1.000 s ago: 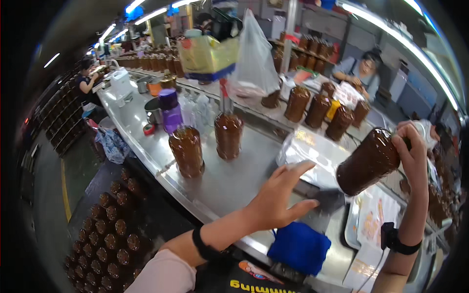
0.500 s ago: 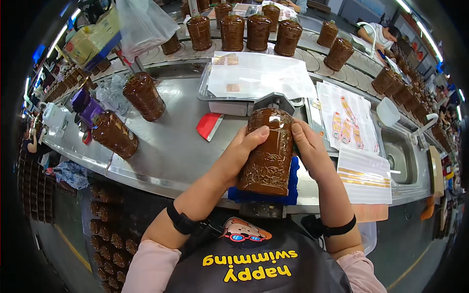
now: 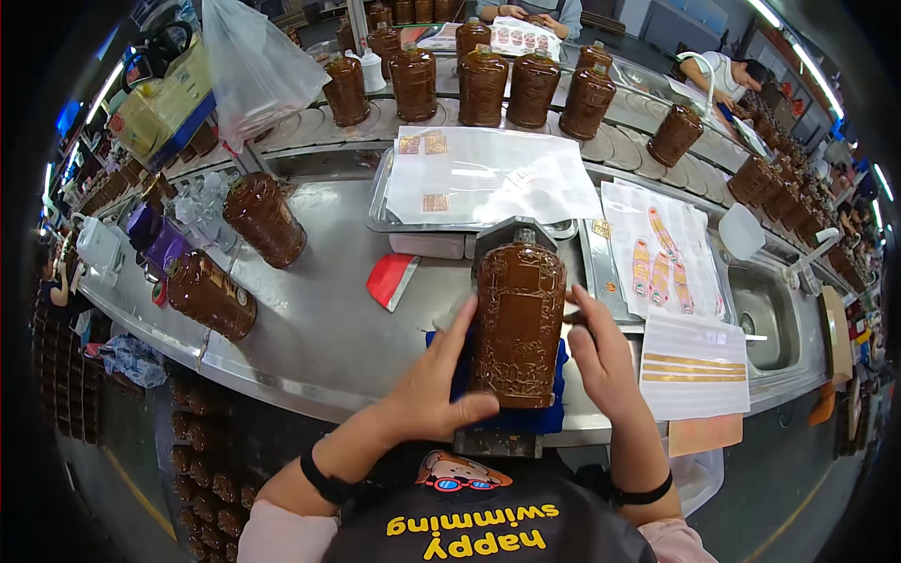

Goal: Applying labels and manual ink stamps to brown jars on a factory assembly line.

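A brown embossed glass bottle (image 3: 519, 328) lies neck-away in front of me, its blank rectangular panel turned up. Its neck end rests at a dark angular holder (image 3: 514, 230), and a blue cloth (image 3: 554, 413) is under its body. Along the bottle's left side my left hand (image 3: 422, 389) is open, fingers stretched forward and thumb apart near the base. On the other side my right hand (image 3: 603, 357) is open too, its fingers spread just off the glass. Neither hand grips the bottle.
Two brown bottles (image 3: 265, 219) stand at left on the steel bench (image 3: 319, 328), near a red-and-white scraper (image 3: 391, 281). Sheets of decals (image 3: 662, 249) lie at right by a sink (image 3: 774, 324). More bottles (image 3: 483, 86) line the conveyor beyond. Other people work across it.
The bottle has turned about its length, bringing the blank panel up. Both hands have loosened from it; the left slid toward its base and the right moved slightly away.
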A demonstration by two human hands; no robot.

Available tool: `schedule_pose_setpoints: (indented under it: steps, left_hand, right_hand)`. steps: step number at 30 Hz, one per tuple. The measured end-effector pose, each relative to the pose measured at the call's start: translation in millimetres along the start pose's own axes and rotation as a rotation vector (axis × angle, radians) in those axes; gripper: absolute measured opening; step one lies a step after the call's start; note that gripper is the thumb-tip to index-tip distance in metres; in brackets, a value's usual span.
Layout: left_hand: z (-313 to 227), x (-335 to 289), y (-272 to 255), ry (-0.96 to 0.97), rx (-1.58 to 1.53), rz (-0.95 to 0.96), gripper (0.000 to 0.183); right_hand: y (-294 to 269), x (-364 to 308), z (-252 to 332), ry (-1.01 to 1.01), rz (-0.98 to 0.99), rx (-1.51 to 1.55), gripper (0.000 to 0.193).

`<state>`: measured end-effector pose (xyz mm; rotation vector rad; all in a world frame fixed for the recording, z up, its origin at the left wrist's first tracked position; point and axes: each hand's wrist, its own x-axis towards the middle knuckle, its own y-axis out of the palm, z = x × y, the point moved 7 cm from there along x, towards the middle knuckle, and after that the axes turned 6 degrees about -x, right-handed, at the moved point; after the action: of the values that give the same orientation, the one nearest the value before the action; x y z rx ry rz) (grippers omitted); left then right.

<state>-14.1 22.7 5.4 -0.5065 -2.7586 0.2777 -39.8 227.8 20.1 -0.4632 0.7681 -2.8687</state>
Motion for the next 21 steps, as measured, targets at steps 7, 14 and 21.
schedule_pose_setpoints:
  steps: [7, 14, 21]
  left_hand:
    - [0.3, -11.0, 15.1, 0.165, 0.366, -0.028, 0.102]
    - [18.0, -14.6, 13.1, 0.154, 0.284, -0.136, 0.094]
    - [8.9, -12.7, 12.6, 0.175, 0.283, -0.145, 0.092]
  right_hand:
    - [16.8, -25.4, 12.3, -0.139, -0.011, -0.135, 0.058]
    - [37.1, -44.8, -9.0, -0.157, -0.081, -0.091, 0.063]
    - [34.0, -42.0, -1.9, -0.166, -0.161, -0.069, 0.068]
